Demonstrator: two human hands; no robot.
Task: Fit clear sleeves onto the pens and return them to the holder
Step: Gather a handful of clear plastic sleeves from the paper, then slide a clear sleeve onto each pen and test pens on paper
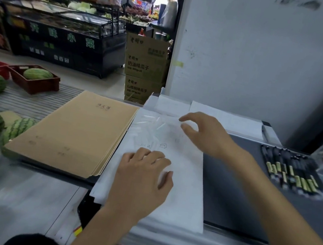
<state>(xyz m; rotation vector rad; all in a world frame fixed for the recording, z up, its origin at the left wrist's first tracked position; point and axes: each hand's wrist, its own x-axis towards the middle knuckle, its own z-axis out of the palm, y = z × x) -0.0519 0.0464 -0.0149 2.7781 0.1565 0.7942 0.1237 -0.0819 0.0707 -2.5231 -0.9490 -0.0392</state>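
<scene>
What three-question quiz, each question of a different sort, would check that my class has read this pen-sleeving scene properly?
1. True or false: the pens lie right of the white paper.
2. Fill in: the tan stack left of the paper is made of ____.
3. The left hand presses on: A the pens, B the white paper, C the tan stack.
Key: 1 true; 2 notebooks; 3 B.
</scene>
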